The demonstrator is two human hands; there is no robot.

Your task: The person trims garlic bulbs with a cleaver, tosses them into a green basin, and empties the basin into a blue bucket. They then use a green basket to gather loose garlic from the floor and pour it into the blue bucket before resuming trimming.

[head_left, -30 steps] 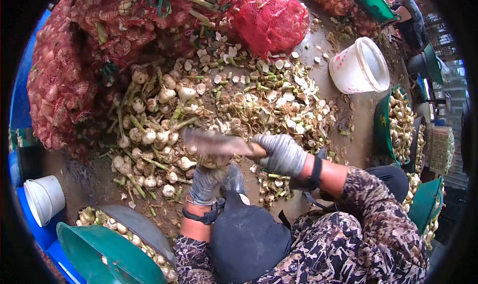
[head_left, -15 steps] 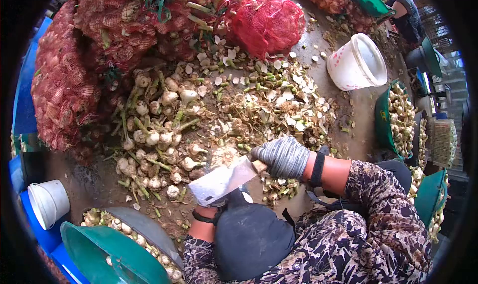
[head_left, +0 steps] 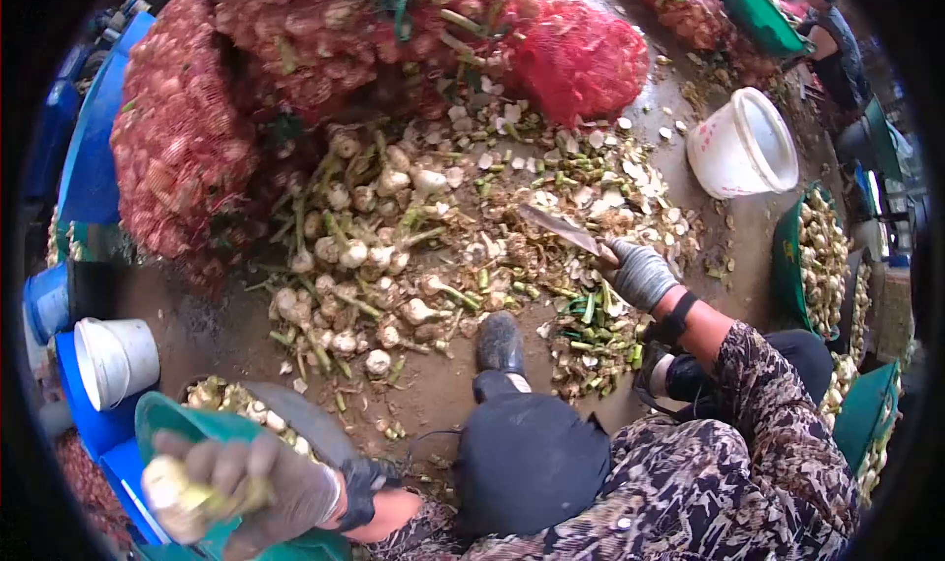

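Note:
My right hand [head_left: 645, 276], in a grey glove, is closed around the handle of a cleaver [head_left: 563, 228]. The blade is seen nearly edge-on and points to the upper left, above the trimmed roots and skins. My gloved left hand [head_left: 271, 487], blurred, is at the lower left, over a green basin [head_left: 162, 418]. Its fingers are wrapped around a pale garlic bulb [head_left: 175, 497]. Whole garlic bulbs with stalks [head_left: 369, 251] lie heaped on the ground in front of me. Cut green stalk pieces [head_left: 600, 340] lie below my right hand.
Red mesh sacks of garlic [head_left: 182, 157] stand along the back and left. A white bucket [head_left: 733, 148] tilts at the upper right, another white bucket [head_left: 118, 362] is at left. Green tubs of garlic [head_left: 787, 266] line the right. A co-worker [head_left: 832, 44] is at the far upper right.
My left hand has swung from near the cleaver, by my knee, out to the basin at lower left with the bulb. My right hand and cleaver have moved right and away, the blade turning edge-on.

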